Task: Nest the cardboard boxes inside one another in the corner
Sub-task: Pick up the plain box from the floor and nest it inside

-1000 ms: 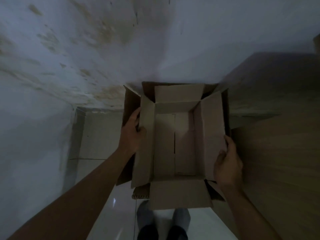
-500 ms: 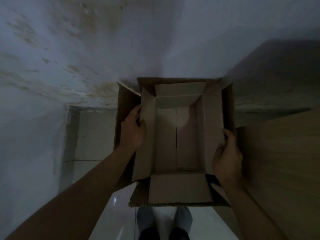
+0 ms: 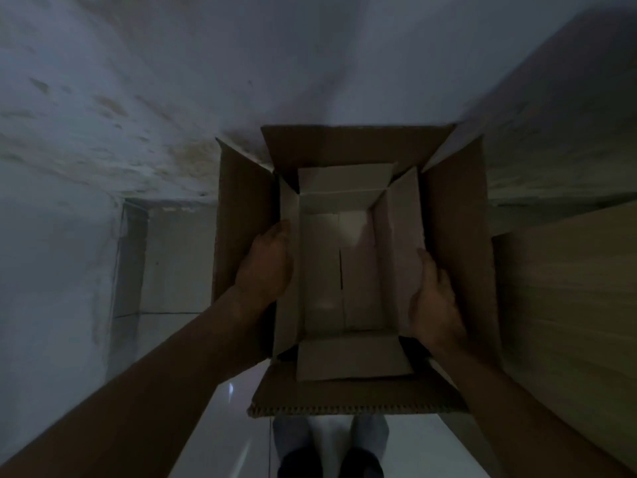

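Note:
A large brown cardboard box [image 3: 458, 236] stands open on the floor in the corner, its four flaps spread outward. Inside it sits a smaller, paler cardboard box [image 3: 341, 263], also open, with its flaps up. My left hand [image 3: 267, 267] grips the smaller box's left flap from outside, down between the two boxes. My right hand [image 3: 436, 301] holds the smaller box's right flap, thumb on the inner face. The smaller box's bottom seam shows and it holds nothing.
A stained white wall [image 3: 138, 98] runs behind and to the left. A wooden cabinet side [image 3: 565, 288] stands close on the right. The glossy white tile floor [image 3: 224, 426] and my feet [image 3: 331, 450] show below the big box's near flap.
The smaller box has sunk lower into the large box with both hands following it down. The large box's flaps now stand out wider around it.

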